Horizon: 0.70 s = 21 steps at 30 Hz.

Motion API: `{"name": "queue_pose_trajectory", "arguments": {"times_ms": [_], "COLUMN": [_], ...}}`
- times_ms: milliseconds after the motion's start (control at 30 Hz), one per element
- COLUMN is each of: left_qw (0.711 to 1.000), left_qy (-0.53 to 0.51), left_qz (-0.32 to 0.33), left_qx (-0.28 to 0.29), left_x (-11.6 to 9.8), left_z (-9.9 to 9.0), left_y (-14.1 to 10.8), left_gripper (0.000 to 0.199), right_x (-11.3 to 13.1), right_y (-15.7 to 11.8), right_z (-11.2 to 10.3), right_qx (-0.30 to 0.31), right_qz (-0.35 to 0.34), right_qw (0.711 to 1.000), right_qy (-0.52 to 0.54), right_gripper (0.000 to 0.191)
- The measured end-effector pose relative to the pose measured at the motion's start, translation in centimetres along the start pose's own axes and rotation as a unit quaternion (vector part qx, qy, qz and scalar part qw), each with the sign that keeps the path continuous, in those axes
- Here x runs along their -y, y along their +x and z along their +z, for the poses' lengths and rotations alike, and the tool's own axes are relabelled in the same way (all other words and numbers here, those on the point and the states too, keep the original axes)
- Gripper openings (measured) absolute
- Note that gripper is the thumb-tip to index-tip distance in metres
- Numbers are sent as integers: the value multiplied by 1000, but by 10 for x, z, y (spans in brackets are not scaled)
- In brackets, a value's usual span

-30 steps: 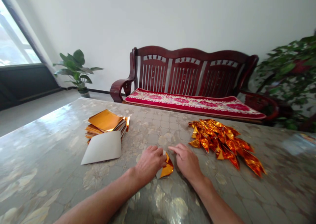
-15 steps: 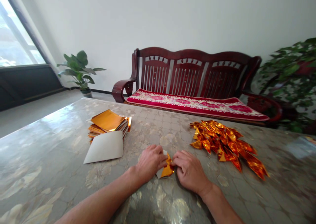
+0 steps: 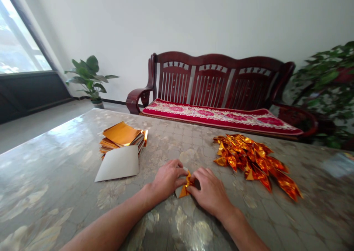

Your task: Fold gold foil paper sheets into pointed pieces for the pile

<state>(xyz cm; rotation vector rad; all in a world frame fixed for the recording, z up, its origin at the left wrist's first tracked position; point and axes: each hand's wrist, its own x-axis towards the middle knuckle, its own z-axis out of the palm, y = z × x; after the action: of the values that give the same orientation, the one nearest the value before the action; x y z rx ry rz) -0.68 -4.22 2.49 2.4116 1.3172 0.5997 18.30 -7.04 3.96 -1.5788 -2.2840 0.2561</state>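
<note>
A small sheet of gold foil paper [image 3: 184, 192], partly folded with some white backing showing, lies on the table between my hands. My left hand [image 3: 169, 178] grips its left side, with the fingers bent over the paper. From the other side my right hand [image 3: 208, 188] pinches the gold edge between thumb and fingers. Much of the sheet is hidden under the fingers. A stack of gold foil paper [image 3: 121, 133] stands to the left, and one sheet lies white side up [image 3: 118, 164] against its front. Several folded gold foil pieces [image 3: 251, 155] are heaped to the right.
The patterned table [image 3: 83, 140] spreads under everything. A clear plastic packet [image 3: 339, 165] lies at its right edge. Beyond the table stands a dark wooden bench [image 3: 210, 85] with a red floral cover. Potted plants [image 3: 90, 76] flank the bench.
My right thumb and fingers have moved slightly left over the paper, and its gold part now looks narrower and more creased. My left hand stays nearly in place.
</note>
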Motion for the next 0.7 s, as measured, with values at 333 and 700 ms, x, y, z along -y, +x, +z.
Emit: {"name": "queue_pose_trajectory", "arguments": {"times_ms": [333, 700], "left_qw": [917, 930], "left_qy": [-323, -299], "left_qz": [-236, -208], "left_qx": [-2, 52], "left_x": [3, -12], "left_z": [0, 1], "left_y": [2, -2], "left_gripper": [40, 22], "right_x": [-2, -3], "right_y": [0, 0], "right_z": [4, 5], "right_qx": [2, -6], "right_qz": [17, 24], "right_qw": [999, 999], "right_qy": [30, 44], "right_gripper": [11, 7]}}
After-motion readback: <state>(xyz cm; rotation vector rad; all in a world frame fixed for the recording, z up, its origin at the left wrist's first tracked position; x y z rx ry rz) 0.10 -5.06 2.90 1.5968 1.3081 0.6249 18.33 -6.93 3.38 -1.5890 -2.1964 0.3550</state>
